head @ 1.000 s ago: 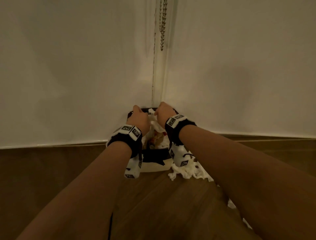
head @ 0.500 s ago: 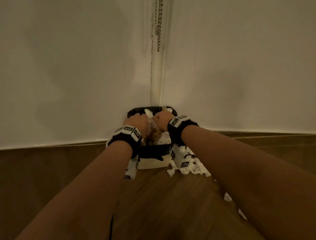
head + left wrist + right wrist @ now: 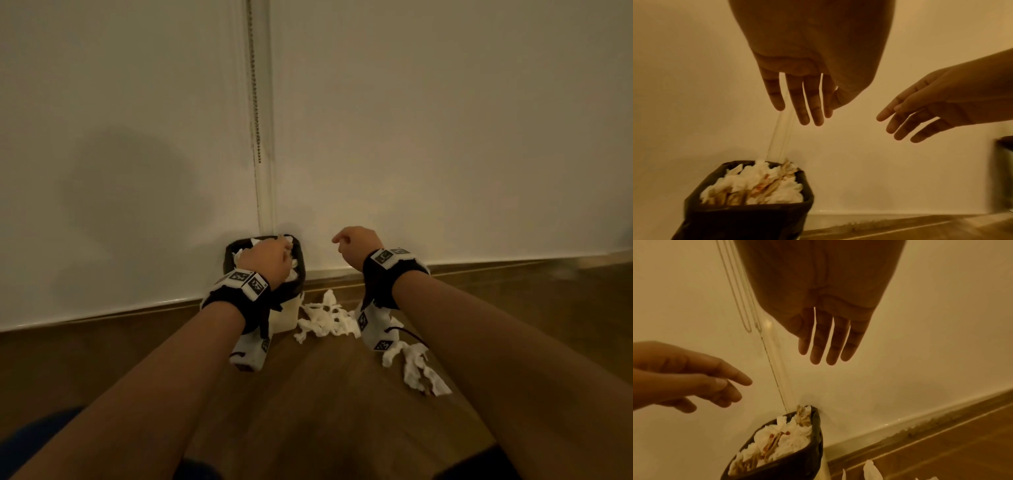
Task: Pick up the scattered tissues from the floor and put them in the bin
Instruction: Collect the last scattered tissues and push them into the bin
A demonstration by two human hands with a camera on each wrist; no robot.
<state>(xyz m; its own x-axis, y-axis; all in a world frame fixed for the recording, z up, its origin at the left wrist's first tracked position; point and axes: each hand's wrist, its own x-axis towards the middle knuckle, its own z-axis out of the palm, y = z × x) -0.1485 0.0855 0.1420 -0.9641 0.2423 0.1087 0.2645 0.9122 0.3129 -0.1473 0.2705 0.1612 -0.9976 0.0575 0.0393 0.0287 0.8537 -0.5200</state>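
A small bin (image 3: 228, 253) with a black liner stands on the floor against the white wall, stuffed to the rim with crumpled tissues (image 3: 752, 183). My left hand (image 3: 270, 262) hovers just above it with straight fingers (image 3: 803, 116), holding nothing. My right hand (image 3: 354, 245) hangs to the right of the bin, its fingers (image 3: 824, 356) also straight and empty. A heap of white tissues (image 3: 325, 317) lies on the floor right of the bin. More tissue pieces (image 3: 416, 368) lie under my right forearm.
A bead chain (image 3: 255, 102) hangs down the white wall above the bin. A pale skirting strip (image 3: 496, 260) runs along the wall's foot. Wooden floor (image 3: 308, 411) stretches toward me between my forearms.
Both hands were pressed together on the tissues in the bin. Now they have let go and risen, and the right hand has swung out to the right.
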